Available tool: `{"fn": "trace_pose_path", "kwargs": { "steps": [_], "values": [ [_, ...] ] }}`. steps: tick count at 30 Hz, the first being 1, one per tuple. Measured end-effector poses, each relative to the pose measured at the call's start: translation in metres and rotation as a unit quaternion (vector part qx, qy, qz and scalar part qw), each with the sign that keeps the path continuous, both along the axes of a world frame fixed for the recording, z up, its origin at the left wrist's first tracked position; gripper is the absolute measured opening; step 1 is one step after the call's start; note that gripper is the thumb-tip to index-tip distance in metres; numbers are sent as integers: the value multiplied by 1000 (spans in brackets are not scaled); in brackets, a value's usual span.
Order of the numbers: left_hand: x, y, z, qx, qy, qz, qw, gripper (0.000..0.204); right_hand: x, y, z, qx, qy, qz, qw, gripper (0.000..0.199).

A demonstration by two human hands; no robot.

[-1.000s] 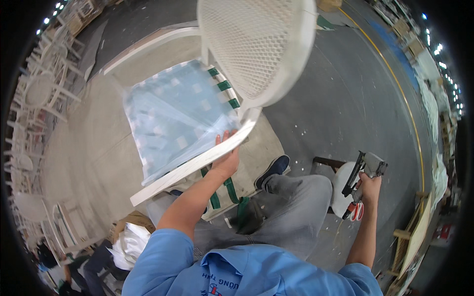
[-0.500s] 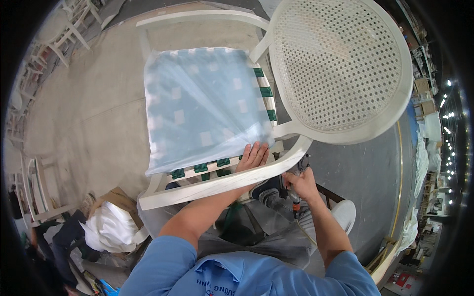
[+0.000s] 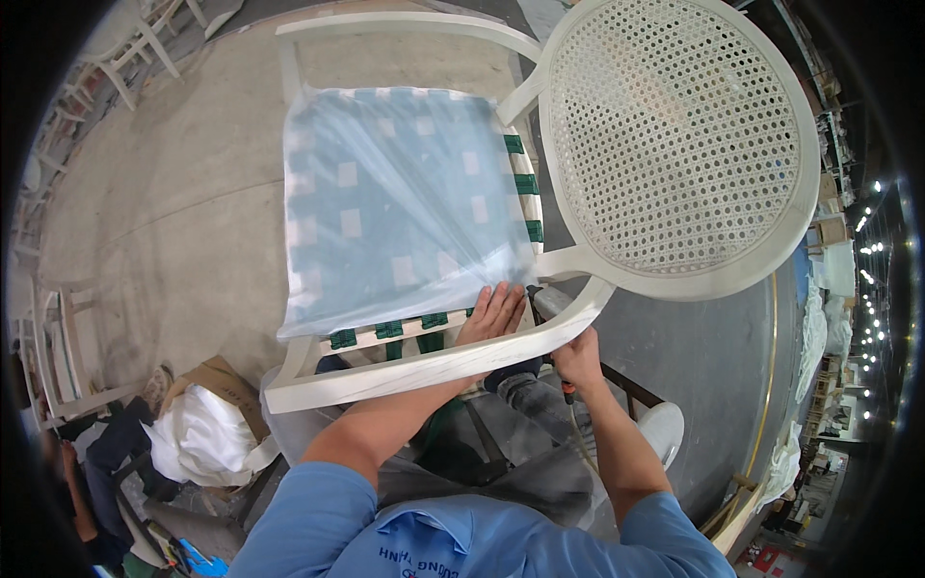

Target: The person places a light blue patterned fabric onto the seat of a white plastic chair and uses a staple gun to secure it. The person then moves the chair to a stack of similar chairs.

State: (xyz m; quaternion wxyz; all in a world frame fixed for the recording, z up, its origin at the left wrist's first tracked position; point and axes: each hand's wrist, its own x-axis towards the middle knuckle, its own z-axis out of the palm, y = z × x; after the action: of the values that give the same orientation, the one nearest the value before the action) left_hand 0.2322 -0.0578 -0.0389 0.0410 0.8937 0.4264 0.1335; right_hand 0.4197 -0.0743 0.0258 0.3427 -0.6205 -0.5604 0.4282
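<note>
Left hand point(image 3: 493, 313) flat on plastic sheet point(image 3: 395, 207), right hand point(image 3: 576, 354) gripping stapler point(image 3: 525, 385), concrete workshop floor point(image 3: 164, 202).

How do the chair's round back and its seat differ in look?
The round back is a cream cane mesh full of small holes; the seat is squarish, made of green and white woven straps. The seat lies under a clear plastic sheet, pressed by the left hand; the back is bare. Both sit in the same cream frame.

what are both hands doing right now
Left hand: open, flat on the plastic sheet at the chair frame.
Right hand: closed on a tool under the frame.
</note>
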Motion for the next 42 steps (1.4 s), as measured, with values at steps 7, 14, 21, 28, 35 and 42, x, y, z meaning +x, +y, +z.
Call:
{"fn": "trace_pose_path", "kwargs": {
  "steps": [7, 14, 21, 28, 35, 42],
  "values": [
    [-1, -3, 1, 18, 11, -2, 1000, 65, 7, 15, 2, 6, -66, 63, 996, 24],
    [0, -3, 1, 18, -9, 1, 1000, 63, 12, 25, 6, 94, -264, 164, 946, 17],
    [-5, -12, 26, -28, -51, 12, 998, 62, 4, 29, 16, -169, -123, 58, 976, 20],
    [-9, -57, 34, -443, -576, 373, 576, 44, 6, 23, 14, -149, -62, 34, 986, 19],
    [-19, -27, 45, -438, -802, 394, 99, 22, 12, 24, 12, -147, -88, 64, 983, 22],
    [-18, -12, 45, -417, -769, 462, 146, 24, 14, 23, 14, -102, -82, 75, 989, 22]
  ]
}}
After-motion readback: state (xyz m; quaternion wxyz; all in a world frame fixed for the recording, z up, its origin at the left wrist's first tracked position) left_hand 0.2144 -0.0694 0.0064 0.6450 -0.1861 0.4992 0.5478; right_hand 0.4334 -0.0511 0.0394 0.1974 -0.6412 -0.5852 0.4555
